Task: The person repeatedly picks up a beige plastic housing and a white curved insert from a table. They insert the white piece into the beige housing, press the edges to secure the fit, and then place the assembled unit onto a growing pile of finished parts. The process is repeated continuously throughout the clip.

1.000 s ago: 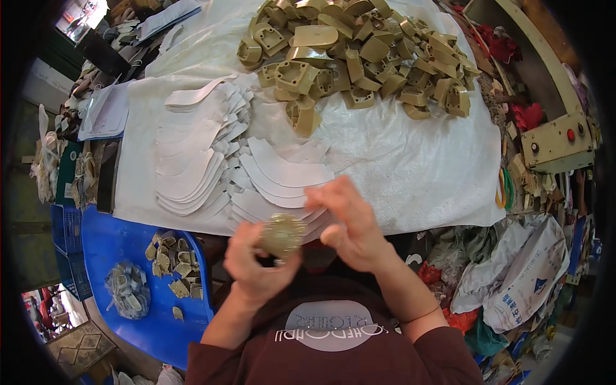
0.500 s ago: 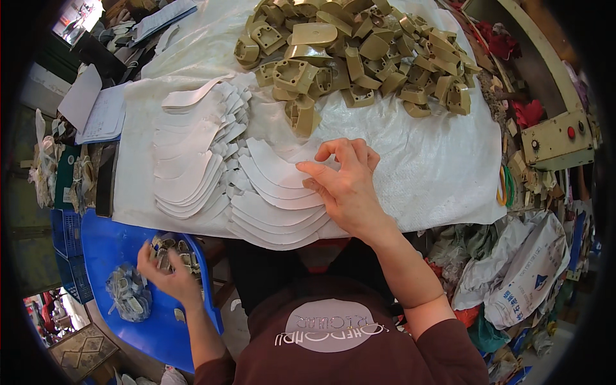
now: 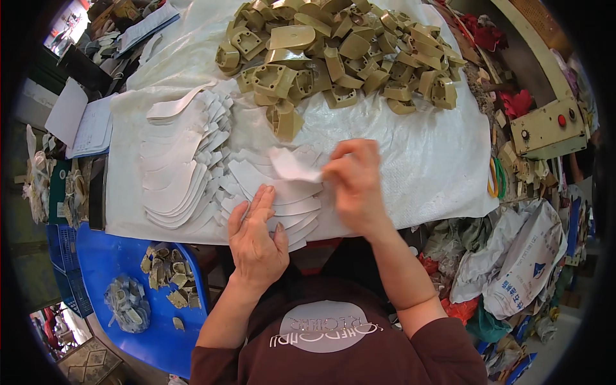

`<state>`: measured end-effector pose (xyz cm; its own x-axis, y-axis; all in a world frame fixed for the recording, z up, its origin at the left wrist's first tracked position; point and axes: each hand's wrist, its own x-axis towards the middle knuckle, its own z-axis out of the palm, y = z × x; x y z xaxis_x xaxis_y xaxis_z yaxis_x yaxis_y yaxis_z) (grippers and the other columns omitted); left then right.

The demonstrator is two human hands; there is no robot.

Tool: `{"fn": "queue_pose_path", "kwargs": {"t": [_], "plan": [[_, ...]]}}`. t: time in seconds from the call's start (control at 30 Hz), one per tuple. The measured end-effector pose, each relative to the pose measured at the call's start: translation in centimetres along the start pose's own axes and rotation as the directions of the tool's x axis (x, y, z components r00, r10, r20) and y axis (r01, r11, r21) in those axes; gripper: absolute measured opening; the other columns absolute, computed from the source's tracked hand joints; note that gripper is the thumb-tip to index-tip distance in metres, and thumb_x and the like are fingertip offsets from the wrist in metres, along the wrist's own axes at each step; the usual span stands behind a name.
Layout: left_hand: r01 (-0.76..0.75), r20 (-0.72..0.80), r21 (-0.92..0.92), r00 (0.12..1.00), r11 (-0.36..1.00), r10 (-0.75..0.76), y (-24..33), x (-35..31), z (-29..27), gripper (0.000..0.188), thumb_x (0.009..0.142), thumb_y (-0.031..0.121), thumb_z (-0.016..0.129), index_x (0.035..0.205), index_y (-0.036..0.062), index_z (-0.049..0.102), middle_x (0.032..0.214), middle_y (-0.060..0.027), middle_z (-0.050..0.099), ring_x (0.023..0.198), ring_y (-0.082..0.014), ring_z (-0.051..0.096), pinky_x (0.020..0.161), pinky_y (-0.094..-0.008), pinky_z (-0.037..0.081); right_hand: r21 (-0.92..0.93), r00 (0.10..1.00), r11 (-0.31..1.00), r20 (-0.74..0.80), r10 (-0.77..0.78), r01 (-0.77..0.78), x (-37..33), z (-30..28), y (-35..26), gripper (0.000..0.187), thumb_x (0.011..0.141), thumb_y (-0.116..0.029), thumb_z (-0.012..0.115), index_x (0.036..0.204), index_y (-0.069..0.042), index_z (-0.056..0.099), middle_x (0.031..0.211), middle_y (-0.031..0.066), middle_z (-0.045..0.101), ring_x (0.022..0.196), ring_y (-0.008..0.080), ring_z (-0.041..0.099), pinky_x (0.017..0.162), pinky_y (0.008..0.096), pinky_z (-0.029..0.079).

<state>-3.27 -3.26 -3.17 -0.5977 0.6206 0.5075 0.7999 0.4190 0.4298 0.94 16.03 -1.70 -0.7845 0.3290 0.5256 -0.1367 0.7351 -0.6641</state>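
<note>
Overlapping white curved sheet pieces (image 3: pixel 292 192) lie fanned out near the table's front edge. My left hand (image 3: pixel 256 247) rests over their left side, fingers stretched out and fingertips touching them. My right hand (image 3: pixel 356 186), smeared a little by motion, pinches one white curved piece (image 3: pixel 295 165) by its right end. That piece is lifted and blurred above the others. Further left sits a bigger fanned stack of the same white pieces (image 3: pixel 170 160), which neither hand touches.
A heap of glossy olive-tan moulded blocks (image 3: pixel 292 37) covers the far table. Below left, a blue plastic chair (image 3: pixel 102 256) carries small tan pieces (image 3: pixel 173 273) and a filled clear bag (image 3: pixel 128 307). An open notebook (image 3: pixel 93 128) lies left; a beige control box (image 3: pixel 550 128) stands right.
My left hand has come from above the blue chair onto the white pieces. My right hand has raised one piece off the fan. The view has shifted slightly.
</note>
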Motion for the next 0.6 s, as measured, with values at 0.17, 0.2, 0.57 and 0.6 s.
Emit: {"fn": "queue_pose_path", "kwargs": {"t": [0.17, 0.2, 0.57, 0.6], "plan": [[0.090, 0.104, -0.117, 0.992, 0.989, -0.078, 1.1, 0.7, -1.7, 0.048, 0.076, -0.002, 0.054, 0.121, -0.0108, 0.045, 0.122, -0.0230, 0.056, 0.125, -0.0364, 0.048, 0.106, -0.0406, 0.027, 0.364, 0.956, 0.923, -0.208, 0.208, -0.121, 0.0, -4.1, -1.2, 0.019, 0.069, 0.004, 0.063, 0.083, -0.009, 0.062, 0.100, 0.0083, 0.053, 0.094, 0.0281, 0.048, 0.082, 0.0389, 0.040], [0.057, 0.129, -0.075, 0.991, 0.996, -0.047, 1.7, 1.5, -2.5, 0.047, 0.078, -0.001, 0.052, 0.123, -0.0105, 0.045, 0.122, -0.0236, 0.056, 0.124, -0.0371, 0.048, 0.106, -0.0410, 0.027, 0.381, 0.951, 0.920, -0.238, 0.195, -0.093, -0.1, -4.6, -1.5, 0.017, 0.070, 0.003, 0.063, 0.083, -0.009, 0.063, 0.100, 0.0085, 0.053, 0.095, 0.0280, 0.048, 0.082, 0.0391, 0.040], [0.303, 0.220, -0.952, 0.778, 0.045, -0.589, 2.6, 3.0, -3.1, 0.049, 0.101, 0.030, 0.036, 0.129, -0.0095, 0.044, 0.087, -0.0084, 0.059, 0.075, -0.0115, 0.052, 0.063, -0.0240, 0.039, 0.132, 0.993, 0.986, 0.056, 0.099, -0.106, 5.3, 0.6, -2.1, 0.019, 0.075, -0.013, 0.073, 0.084, -0.002, 0.059, 0.082, 0.0085, 0.057, 0.069, 0.0176, 0.052, 0.065, 0.0298, 0.045], [0.291, 0.212, -0.956, 0.785, 0.044, -0.582, 2.6, 3.1, -3.0, 0.049, 0.101, 0.030, 0.036, 0.130, -0.0098, 0.044, 0.087, -0.0084, 0.059, 0.075, -0.0117, 0.052, 0.063, -0.0241, 0.039, 0.037, 0.991, 0.990, -0.013, 0.133, -0.133, 5.9, 1.8, -1.7, 0.022, 0.076, -0.016, 0.073, 0.084, -0.001, 0.059, 0.079, 0.0084, 0.057, 0.066, 0.0170, 0.052, 0.062, 0.0291, 0.045]]}}
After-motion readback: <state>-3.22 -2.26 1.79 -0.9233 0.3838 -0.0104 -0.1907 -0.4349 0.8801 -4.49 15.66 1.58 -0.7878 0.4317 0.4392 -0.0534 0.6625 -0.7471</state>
